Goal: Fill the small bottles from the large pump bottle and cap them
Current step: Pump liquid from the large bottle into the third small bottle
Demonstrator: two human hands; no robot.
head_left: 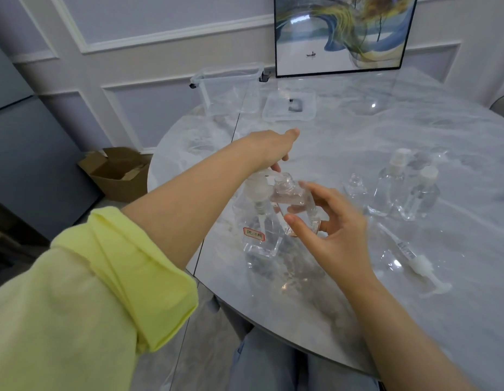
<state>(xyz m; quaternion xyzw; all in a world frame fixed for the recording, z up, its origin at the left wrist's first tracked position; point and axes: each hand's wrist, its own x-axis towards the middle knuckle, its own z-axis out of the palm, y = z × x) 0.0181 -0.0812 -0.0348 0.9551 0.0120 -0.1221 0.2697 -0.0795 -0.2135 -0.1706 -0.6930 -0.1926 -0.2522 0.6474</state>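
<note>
We see the left hand (269,148) reaching over the large pump bottle (260,221), fingers bent down onto its pump head (257,186); the grip is partly hidden, seemingly pressing. The right hand (334,224) curls loosely around an uncapped small bottle (290,197), tilted under the spout, near the tabletop's (358,131) left edge. Three more small bottles (391,190) stand right.

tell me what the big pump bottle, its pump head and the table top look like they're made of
Large pump bottle: clear, glossy, see-through walls, plastic or glass, can't tell.
Pump head: frosted whitish plastic, by its matte look.
Table top: polished grey-white marble or marble-look slab; veined, with reflections.
</note>
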